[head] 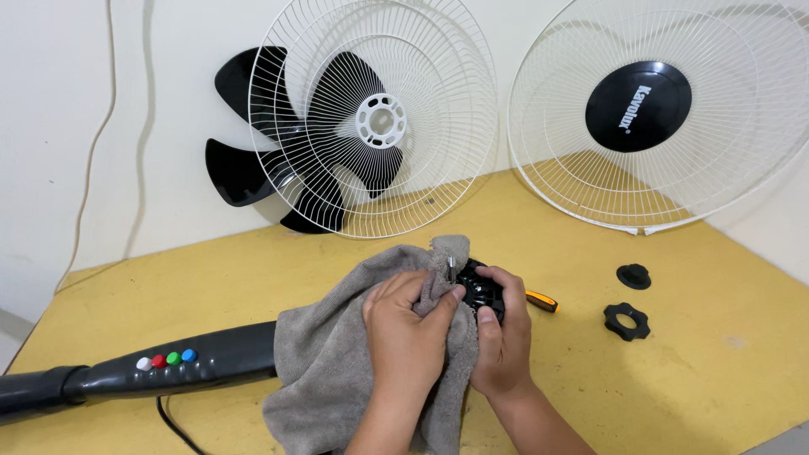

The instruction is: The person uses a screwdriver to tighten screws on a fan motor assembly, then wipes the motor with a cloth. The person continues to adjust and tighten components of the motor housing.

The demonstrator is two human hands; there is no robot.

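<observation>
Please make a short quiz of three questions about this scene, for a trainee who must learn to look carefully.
1. True or false: both wire grilles lie flat on the yellow table.
2. What does the left hand press against the fan motor?
A. a sponge
B. a grey cloth
C. a brush
3. How many black plastic nuts lie on the table to the right of the right hand?

Key
1. False: the rear grille and the front grille lean against the wall.
2. B, the grey cloth.
3. Two: a round nut and a lobed nut.
</observation>
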